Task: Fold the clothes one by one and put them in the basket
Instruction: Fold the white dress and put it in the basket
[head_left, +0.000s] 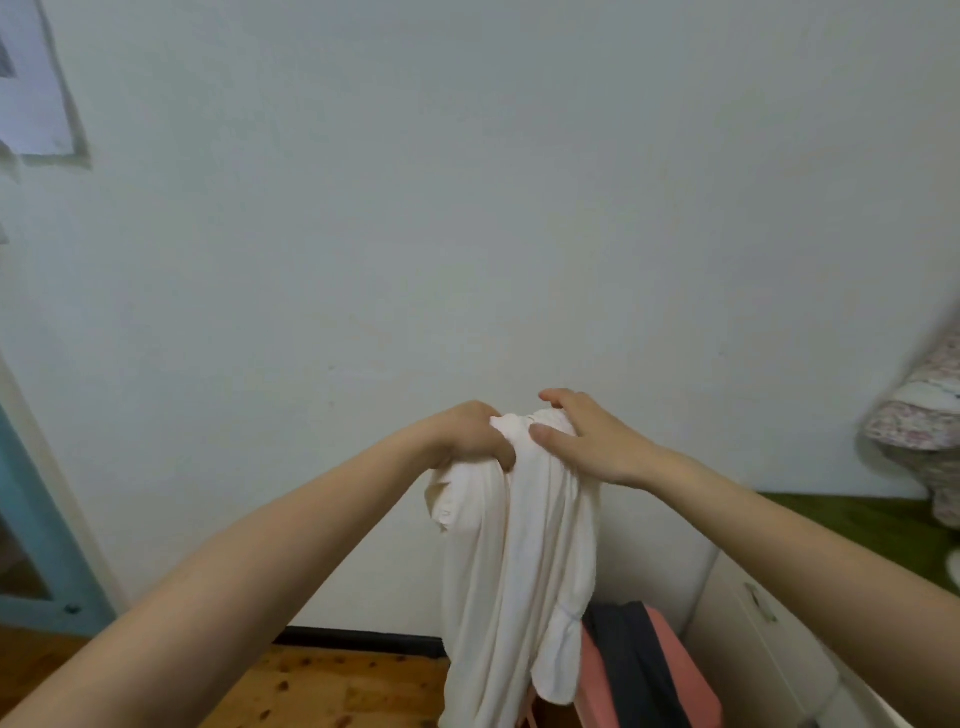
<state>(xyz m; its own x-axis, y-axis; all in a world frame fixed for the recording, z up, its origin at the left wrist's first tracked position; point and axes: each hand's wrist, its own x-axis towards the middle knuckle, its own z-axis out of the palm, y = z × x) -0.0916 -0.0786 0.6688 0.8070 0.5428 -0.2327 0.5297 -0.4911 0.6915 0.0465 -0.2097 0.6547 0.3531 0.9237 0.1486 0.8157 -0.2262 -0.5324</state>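
Gripping the top of the white cloth (519, 561) with the curled left hand (470, 439). Pinching it just beside with the right hand (589, 441), thumb in front. Hanging long and loose below the grip, near a pink thing (698, 696).

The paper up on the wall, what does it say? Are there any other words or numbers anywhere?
Paper on the wall: grey marks only, too blurred to read.
White garment: no print or label shows.
Pink and dark fabrics: no writing shows.
So nothing here can be read.
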